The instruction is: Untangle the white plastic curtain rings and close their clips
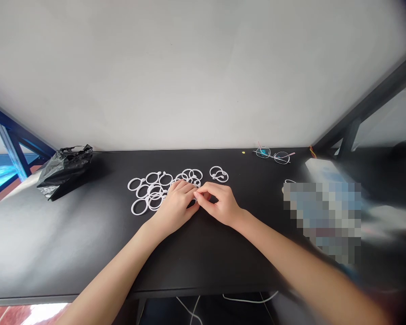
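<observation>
My left hand (182,198) and my right hand (219,201) meet above the middle of the black table, fingertips touching. Both have their fingers closed in a pinch. Whatever lies between them is mostly covered; a small bit of white shows there. Just left of my left hand lies a loose group of white rings (139,207), each with a small knob, some overlapping. More white rings (196,174) stick out behind my fingers, partly hidden by them. Two overlapping white rings (219,174) rest apart, behind my right hand.
On the black table (189,257), a crumpled black plastic bag (66,169) sits at the far left. Glasses (272,154) lie by the wall at the back right. A pixelated, blurred object (325,221) is beside my right forearm. Dark slanted frame bars flank both sides.
</observation>
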`<state>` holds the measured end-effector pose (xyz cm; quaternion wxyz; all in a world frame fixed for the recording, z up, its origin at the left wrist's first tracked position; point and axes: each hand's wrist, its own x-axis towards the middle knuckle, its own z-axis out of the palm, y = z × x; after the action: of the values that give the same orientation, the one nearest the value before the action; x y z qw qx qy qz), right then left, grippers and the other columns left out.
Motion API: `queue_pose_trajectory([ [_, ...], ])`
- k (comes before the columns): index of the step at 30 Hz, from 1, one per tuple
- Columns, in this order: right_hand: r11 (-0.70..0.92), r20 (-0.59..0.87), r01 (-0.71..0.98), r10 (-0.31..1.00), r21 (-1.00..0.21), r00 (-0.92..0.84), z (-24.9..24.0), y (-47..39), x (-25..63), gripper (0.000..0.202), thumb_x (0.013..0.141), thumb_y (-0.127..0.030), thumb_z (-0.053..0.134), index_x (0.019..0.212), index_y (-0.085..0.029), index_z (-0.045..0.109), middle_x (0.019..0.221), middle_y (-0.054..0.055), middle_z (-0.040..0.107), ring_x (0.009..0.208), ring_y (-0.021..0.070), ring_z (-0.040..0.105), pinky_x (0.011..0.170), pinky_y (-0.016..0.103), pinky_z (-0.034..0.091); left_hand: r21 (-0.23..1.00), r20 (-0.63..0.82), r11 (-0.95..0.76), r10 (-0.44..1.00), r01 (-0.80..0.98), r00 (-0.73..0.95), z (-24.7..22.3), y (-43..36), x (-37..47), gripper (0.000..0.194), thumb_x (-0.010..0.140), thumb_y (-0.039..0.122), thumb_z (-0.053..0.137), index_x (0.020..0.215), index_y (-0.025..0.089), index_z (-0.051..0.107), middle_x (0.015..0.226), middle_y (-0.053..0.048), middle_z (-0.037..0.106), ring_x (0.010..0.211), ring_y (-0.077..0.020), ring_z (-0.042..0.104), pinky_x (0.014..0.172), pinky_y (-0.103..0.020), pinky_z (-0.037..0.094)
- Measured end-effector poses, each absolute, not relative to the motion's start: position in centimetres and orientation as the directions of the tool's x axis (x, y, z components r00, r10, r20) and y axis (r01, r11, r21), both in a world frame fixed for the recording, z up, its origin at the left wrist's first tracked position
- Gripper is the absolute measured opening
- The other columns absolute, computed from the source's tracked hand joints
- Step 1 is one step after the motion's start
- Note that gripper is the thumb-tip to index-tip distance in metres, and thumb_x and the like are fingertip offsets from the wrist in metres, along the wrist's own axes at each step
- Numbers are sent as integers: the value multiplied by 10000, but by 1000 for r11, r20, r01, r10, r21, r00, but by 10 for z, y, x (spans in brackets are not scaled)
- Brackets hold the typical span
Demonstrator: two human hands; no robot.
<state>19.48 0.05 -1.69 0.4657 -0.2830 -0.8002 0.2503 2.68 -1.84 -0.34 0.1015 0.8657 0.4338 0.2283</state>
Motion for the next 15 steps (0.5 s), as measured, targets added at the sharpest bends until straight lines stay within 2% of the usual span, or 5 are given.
queue_pose_trajectory([
  [4, 730, 678, 192, 682, -656, -274, -9, 2, 197, 128, 891, -203, 560, 774, -195, 610, 671, -2, 623, 570, 112, 577, 552, 243, 503, 366, 312, -600, 799, 711, 514, -6, -16, 26, 108, 895, 160, 524, 936, 201, 615, 870, -31, 636, 862, -211, 524, 901, -412, 426],
  [8, 687, 700, 183, 714, -704, 10, 12, 6, 203, 83, 895, -234, 588, 830, -195, 621, 730, 17, 671, 585, 129, 632, 588, 279, 546, 408, 343, -592, 805, 696, 484, -9, -13, 24, 138, 876, 210, 594, 1012, 204, 616, 942, -37, 668, 912, -219, 551, 929, -426, 416],
  [11, 714, 731, 156, 664, -682, 158, 34, 7, 203, 107, 904, -282, 595, 835, -203, 610, 722, 8, 679, 547, 125, 628, 535, 277, 542, 468, 358, -569, 822, 676, 444, -11, -12, 24, 128, 872, 240, 614, 998, 217, 626, 944, -34, 677, 911, -214, 569, 914, -419, 430],
  [15, 787, 799, 167, 553, -594, 237, 72, -1, 201, 138, 911, -299, 598, 799, -218, 601, 682, -13, 663, 512, 112, 614, 515, 281, 541, 497, 397, -574, 817, 650, 418, -11, -12, 25, 104, 869, 261, 631, 962, 215, 640, 895, -33, 679, 885, -210, 583, 898, -419, 447],
])
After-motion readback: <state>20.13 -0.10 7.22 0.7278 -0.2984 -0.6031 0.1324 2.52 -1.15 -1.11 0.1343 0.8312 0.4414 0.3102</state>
